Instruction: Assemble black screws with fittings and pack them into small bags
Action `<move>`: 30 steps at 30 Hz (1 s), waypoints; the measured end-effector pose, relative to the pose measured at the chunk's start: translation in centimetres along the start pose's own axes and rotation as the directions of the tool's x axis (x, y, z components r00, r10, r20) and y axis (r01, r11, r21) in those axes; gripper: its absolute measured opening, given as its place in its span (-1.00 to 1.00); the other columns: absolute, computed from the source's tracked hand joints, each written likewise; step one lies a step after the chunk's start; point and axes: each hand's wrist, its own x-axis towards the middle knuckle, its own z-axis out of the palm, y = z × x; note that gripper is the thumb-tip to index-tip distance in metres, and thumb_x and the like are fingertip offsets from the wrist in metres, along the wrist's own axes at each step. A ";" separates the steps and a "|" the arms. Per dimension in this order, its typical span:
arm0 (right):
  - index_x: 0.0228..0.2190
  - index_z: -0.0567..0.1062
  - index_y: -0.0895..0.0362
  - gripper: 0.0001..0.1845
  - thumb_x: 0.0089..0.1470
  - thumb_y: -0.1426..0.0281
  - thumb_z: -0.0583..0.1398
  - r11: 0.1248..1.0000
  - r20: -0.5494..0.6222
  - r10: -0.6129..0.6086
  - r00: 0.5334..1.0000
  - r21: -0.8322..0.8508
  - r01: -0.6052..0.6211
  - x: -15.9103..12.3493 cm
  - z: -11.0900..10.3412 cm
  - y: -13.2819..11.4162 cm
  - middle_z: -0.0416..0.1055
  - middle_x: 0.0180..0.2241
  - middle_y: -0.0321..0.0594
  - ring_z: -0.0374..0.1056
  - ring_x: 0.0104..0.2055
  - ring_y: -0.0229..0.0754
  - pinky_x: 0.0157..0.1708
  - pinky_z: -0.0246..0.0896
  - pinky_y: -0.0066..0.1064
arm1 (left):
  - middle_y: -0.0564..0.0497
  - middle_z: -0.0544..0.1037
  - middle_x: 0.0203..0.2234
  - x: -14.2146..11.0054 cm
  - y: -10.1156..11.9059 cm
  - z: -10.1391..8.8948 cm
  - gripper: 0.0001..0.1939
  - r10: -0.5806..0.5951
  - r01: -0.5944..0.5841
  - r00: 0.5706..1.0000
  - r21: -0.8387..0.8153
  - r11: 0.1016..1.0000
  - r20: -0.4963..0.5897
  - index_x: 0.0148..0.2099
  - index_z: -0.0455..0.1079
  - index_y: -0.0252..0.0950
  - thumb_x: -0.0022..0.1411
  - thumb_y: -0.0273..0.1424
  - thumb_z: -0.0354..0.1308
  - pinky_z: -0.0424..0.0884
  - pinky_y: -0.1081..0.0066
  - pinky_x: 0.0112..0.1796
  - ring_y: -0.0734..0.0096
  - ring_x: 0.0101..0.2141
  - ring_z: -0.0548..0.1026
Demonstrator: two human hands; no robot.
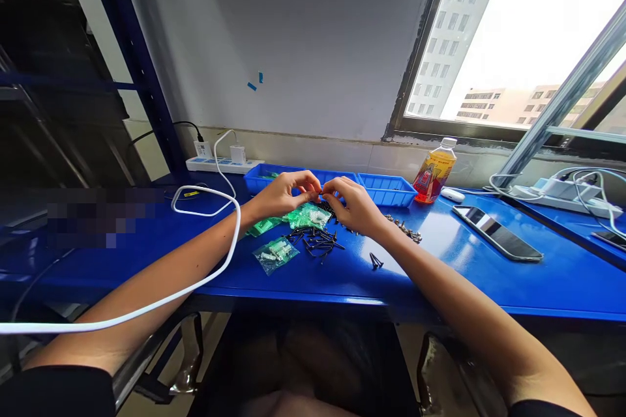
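Observation:
My left hand (287,195) and my right hand (351,203) meet above the middle of the blue table, fingertips pinched close together. Between them is a tiny dark piece, too small to make out. Below the hands lies a loose pile of black screws (320,242). Green-tinted plastic packets (307,216) sit beside the pile, partly behind my left hand. Nearer to me is a clear bag (275,254) with pale pieces inside. A few black screws (375,260) lie apart, below my right wrist. Small brassy metal parts (407,229) are partly hidden by my right forearm.
Blue plastic bins (388,191) line the wall behind my hands. A drink bottle (434,172) stands to their right, and a phone (499,232) lies nearer. A white cable (205,279) loops across my left forearm from a power strip (222,164).

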 end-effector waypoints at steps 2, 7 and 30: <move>-0.46 0.34 0.11 -0.88 0.08 0.50 0.05 1.000 -0.002 0.016 1.000 0.016 -0.016 0.0 0.1 0.0 0.40 -0.45 -0.24 0.25 -0.40 -0.25 -0.35 0.15 -0.42 | 0.02 0.51 -0.47 0.0 0.0 0.0 -0.81 0.012 -0.012 1.000 -0.003 1.000 0.004 -0.33 0.34 -0.33 0.12 -0.29 0.12 0.39 0.40 -0.32 0.41 -0.39 0.50; -0.48 0.34 0.13 -0.88 0.06 0.51 0.06 0.998 -0.007 0.027 1.000 0.048 -0.027 -0.2 0.4 0.0 0.40 -0.47 -0.24 0.25 -0.41 -0.26 -0.37 0.15 -0.43 | 0.02 0.50 -0.46 -0.2 0.0 0.0 -0.86 0.021 -0.021 1.000 0.010 1.000 0.006 -0.34 0.34 -0.34 0.12 -0.34 0.10 0.40 0.41 -0.31 0.41 -0.38 0.51; -0.48 0.37 0.15 -0.92 0.01 0.48 0.08 0.925 0.043 0.246 0.968 0.287 -0.248 0.0 0.8 -0.5 0.42 -0.50 -0.29 0.26 -0.47 -0.33 -0.46 0.15 -0.48 | 0.03 0.48 -0.43 0.0 -0.6 -0.1 -0.85 0.031 -0.031 0.999 -0.015 0.999 0.011 -0.34 0.34 -0.33 0.08 -0.33 0.11 0.41 0.40 -0.27 0.45 -0.37 0.45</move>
